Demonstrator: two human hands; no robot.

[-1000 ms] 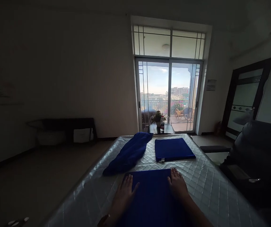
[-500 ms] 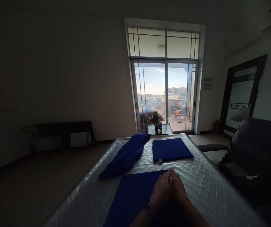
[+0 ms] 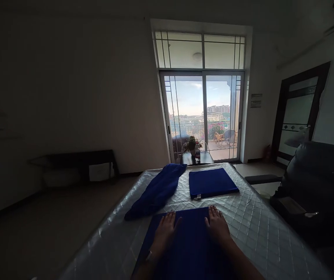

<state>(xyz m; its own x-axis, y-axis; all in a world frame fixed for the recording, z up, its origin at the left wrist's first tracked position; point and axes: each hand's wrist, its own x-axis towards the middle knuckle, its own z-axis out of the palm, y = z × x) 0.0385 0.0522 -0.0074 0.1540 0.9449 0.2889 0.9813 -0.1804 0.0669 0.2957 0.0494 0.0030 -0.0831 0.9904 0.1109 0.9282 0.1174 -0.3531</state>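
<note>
A blue cloth [image 3: 190, 241] lies flat on the near part of the table, partly hidden by my arms. My left hand [image 3: 167, 229] rests on its left side, fingers stretched out and thumb apart. On its far right corner lies my right hand [image 3: 217, 223], also flat with the fingers extended. Beyond them sits a folded blue cloth [image 3: 213, 182] with a small white tag on its near edge. To its left is a loosely crumpled blue cloth [image 3: 158, 190], stretched diagonally. Neither hand touches these two.
A silvery quilted cover [image 3: 254, 225] spreads over the table. Behind it stands a small table [image 3: 204, 157] with a potted plant [image 3: 191, 144] and a bottle [image 3: 197, 151]. A dark armchair [image 3: 315, 182] is at the right, a low dark bench [image 3: 79, 159] at the left wall.
My left hand has moved left across the near blue cloth, away from my right hand, which stays near the far right corner. The other two cloths lie as before.
</note>
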